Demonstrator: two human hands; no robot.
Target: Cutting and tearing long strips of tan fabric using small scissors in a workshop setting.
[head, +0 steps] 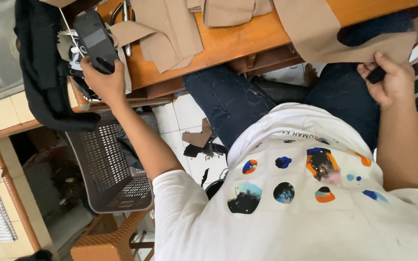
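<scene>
Left hand [103, 79] grips a flat black phone-shaped device [95, 41] at the wooden bench's [238, 41] left edge, long axis pointing away; right hand [388, 82] pinches the tan fabric strip [344, 38] off the right edge.

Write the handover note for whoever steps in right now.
Left hand: closed around a black phone-like device, raised over the wooden table's left end.
Right hand: pinching a small dark object at the edge of a large tan fabric piece.
More tan pieces lie piled on the table.
Brown plastic basket stands below the left hand; scraps lie on the floor.
</scene>
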